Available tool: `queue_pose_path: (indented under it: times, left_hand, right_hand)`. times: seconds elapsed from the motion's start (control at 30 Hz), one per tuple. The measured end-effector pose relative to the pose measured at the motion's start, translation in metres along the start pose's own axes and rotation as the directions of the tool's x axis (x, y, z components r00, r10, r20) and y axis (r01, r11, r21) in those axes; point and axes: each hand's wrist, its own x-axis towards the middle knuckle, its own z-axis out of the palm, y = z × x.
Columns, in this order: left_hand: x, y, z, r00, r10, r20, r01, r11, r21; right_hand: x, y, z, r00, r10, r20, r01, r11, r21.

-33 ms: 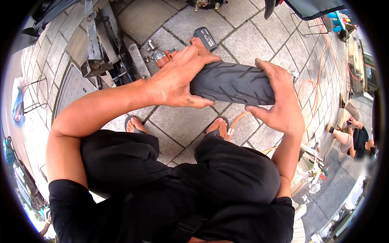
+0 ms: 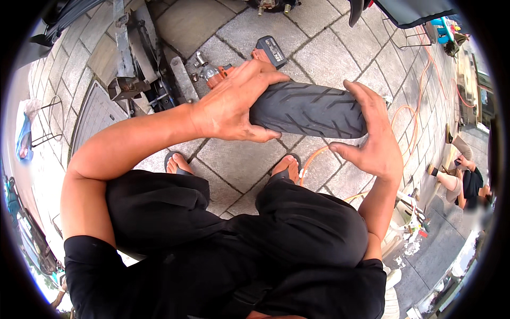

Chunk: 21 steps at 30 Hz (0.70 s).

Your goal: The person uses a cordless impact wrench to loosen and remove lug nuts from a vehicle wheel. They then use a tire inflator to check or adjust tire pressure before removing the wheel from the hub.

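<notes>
Head view: small black tyre (image 2: pixel 308 109) sits mid-pic, held up over the paving (image 2: pixel 234 165). Left hand (image 2: pixel 228 103) at 9 o'clock of it, grip tight round that end. Right hand (image 2: pixel 372 138) at 3 o'clock, grip wide, palm only pressing. Tyre could slip & drop on the toes (image 2: pixel 284 166) at 6, or hit the orange power tool (image 2: pixel 249 56) at 11.
</notes>
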Motion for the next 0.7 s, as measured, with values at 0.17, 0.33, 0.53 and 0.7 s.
queue_pose_path:
  times: [0.17, 0.33, 0.53, 0.7]
  left_hand:
    - [-0.011, -0.012, -0.003, 0.997, 0.038, -0.07, -0.041, 0.998, -0.044]
    - [-0.014, -0.011, -0.003, 0.998, 0.026, -0.056, -0.029, 0.998, -0.063]
    - [-0.016, -0.014, -0.003, 0.999, 0.012, -0.05, -0.016, 0.997, -0.073]
    - [-0.016, -0.011, -0.004, 0.997, 0.006, -0.073, -0.012, 0.997, -0.077]
  right_hand:
    - [-0.032, 0.076, 0.007, 0.974, 0.219, 0.066, -0.227, 0.96, 0.165]
    - [-0.03, 0.091, 0.039, 0.925, 0.361, 0.121, -0.368, 0.762, 0.533]
    - [-0.027, 0.095, 0.039, 0.933, 0.351, 0.076, -0.343, 0.81, 0.476]
    - [-0.025, 0.103, 0.044, 0.938, 0.336, 0.083, -0.316, 0.734, 0.601]
